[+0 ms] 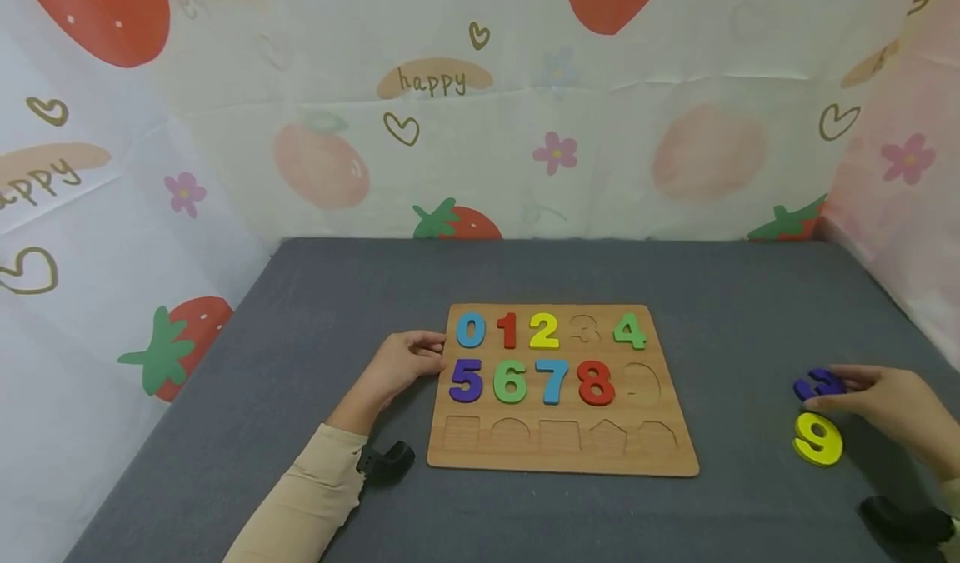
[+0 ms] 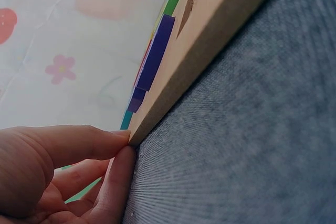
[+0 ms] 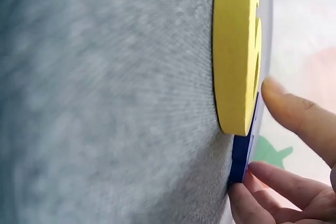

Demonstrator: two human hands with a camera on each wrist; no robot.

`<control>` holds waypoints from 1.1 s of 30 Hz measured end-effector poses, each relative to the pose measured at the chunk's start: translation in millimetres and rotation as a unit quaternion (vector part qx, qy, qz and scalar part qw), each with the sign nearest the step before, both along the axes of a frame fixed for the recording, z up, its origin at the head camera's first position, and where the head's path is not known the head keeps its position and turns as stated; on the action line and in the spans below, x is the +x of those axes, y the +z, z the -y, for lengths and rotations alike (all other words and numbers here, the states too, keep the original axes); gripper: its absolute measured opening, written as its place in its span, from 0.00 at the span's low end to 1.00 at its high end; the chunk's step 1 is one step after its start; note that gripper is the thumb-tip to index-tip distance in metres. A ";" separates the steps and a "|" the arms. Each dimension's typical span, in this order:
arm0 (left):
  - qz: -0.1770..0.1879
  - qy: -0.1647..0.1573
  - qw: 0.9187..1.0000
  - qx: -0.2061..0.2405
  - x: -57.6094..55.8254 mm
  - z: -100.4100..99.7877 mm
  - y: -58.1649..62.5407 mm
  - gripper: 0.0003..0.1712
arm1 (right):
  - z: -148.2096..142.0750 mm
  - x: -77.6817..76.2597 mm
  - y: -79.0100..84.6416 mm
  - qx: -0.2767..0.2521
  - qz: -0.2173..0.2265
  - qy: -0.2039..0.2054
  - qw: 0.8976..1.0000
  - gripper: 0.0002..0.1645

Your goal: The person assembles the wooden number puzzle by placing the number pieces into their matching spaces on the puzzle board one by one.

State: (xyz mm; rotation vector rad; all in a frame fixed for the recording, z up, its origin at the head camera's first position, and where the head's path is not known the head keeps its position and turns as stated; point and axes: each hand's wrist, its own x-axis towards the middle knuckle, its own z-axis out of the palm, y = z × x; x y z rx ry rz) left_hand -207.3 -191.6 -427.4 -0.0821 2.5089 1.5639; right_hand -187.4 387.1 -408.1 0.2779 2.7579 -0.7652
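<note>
A wooden number puzzle board (image 1: 562,456) lies flat on the grey table. It holds coloured numbers 0, 1, 2, 4 and 5 to 8, while the 3 slot (image 1: 583,328) and the 9 slot (image 1: 641,382) are bare. My left hand (image 1: 438,355) presses its fingertips against the board's left edge (image 2: 210,40), beside the purple 5 (image 2: 155,51). Far right of the board, my right hand (image 1: 838,390) pinches the purple 3 (image 1: 813,384), which lies on the cloth. In the right wrist view its fingers (image 3: 294,114) bracket this piece (image 3: 240,158). The yellow 9 (image 1: 817,440) lies just in front of it.
A row of shape recesses (image 1: 558,434) along the board's near side holds no pieces. Black wrist cameras (image 1: 386,461) sit at both sleeves. Strawberry-print cloth walls (image 1: 480,130) close in the back and both sides of the grey tabletop (image 1: 300,338).
</note>
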 end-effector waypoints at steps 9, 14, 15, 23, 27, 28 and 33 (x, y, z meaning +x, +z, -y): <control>0.004 0.002 1.000 -0.005 0.5 0.1 0.2 0.25 | 2.0 -4.2 1.2 0.034 -0.018 0.025 0.999 0.62; 0.002 0.000 1.000 -0.004 -0.3 0.0 0.1 0.25 | 5.4 -5.2 4.0 0.055 -0.035 0.035 0.997 0.57; 0.002 0.001 1.000 -0.004 -0.5 0.1 -0.1 0.25 | 6.4 -5.7 5.2 0.057 -0.037 0.038 0.997 0.56; 0.003 0.004 1.000 -0.004 -0.2 -0.7 -0.7 0.25 | 27.9 -17.9 19.7 0.016 -0.032 0.084 0.996 0.55; 0.003 0.004 1.000 -0.003 -0.4 -1.7 -0.9 0.25 | 51.2 -25.5 26.3 -0.011 -0.036 0.112 0.993 0.53; 0.001 0.003 1.000 -0.003 -0.5 -1.8 -1.0 0.25 | 57.8 -27.9 28.0 -0.015 -0.037 0.119 0.992 0.52; 0.000 0.004 1.000 -0.002 -0.6 -1.7 -0.6 0.25 | 92.1 -41.1 33.9 -0.036 -0.045 0.139 0.989 0.50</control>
